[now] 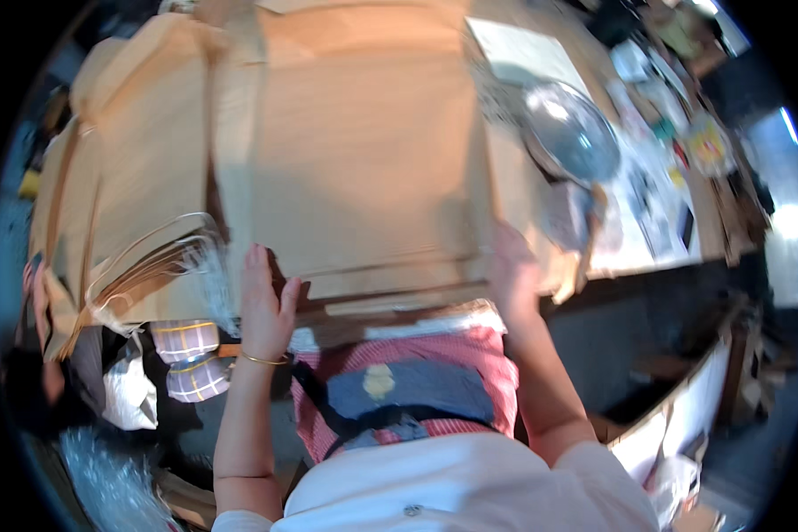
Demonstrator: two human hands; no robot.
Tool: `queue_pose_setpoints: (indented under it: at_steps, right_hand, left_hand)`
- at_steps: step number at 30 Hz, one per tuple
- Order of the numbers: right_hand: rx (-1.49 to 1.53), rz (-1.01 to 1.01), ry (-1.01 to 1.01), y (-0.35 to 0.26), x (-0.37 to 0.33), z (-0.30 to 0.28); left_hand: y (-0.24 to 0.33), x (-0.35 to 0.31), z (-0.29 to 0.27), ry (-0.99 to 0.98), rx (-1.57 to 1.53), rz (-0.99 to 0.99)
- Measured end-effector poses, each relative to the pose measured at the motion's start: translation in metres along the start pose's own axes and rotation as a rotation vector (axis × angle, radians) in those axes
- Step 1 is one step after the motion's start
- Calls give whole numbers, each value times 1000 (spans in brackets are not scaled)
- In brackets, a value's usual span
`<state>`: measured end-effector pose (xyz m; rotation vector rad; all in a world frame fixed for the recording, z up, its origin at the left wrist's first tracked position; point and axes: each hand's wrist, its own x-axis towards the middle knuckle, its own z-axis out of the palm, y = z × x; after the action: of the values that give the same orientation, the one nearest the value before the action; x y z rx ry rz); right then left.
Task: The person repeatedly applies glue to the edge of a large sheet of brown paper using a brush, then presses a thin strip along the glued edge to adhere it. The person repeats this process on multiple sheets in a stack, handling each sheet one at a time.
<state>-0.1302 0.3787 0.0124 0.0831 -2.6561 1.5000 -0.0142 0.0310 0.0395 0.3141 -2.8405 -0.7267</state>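
Observation:
A stack of brown kraft paper [363, 168], maybe flat paper bags, lies on the table before me. At its near left corner is my left hand [266, 301], fingers stretched forward and thumb apart, alongside the paper's edge. By the near right corner my right hand [512, 275] is smeared by motion, so its fingers do not show clearly. Both hands are beside the stack's sides; whether they press on it I cannot tell. A second brown paper pile [155, 142] lies to the left, with a bundle of white string [206, 270] at its near end.
Right of the stack stand a round metal basin [572, 133] and a wooden-handled tool [591, 230], near a pale sheet [528, 53]. Plastic packets [652, 208] lie farther right. Another person's hand [37, 293] is at the far left. A white bag [131, 390] hangs below the table edge.

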Motion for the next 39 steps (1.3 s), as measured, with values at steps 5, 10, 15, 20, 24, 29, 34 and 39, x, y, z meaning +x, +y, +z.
queue_pose_setpoints:
  at_steps: [5,10,15,20,24,29,34,39]
  right_hand:
    - [705,438,-460,-57,-4,-75]
    - [-45,-61,-178,-33,-20,-23]
    - [-63,-122,-437,-85,-22,64]
    - [597,152,-958,-179,-21,175]
    - [714,312,-978,-219,-53,257]
    - [479,68,-1235,-201,-86,201]
    - [20,-222,-1178,-116,-46,34]
    - [-1095,-341,-16,-27,13,-116]
  left_hand:
    - [-30,-5,-12,74,-608,-450]
    - [25,-21,-65,176,-193,-51]
    - [-66,-66,-118,569,-14,-67]
    - [-184,-78,-198,839,14,-311]
    - [-283,-77,-238,831,66,-474]
    - [-327,-63,-219,1348,439,-881]
    - [-158,-71,-114,1027,-28,-304]
    - [-14,-84,-12,160,-16,386]
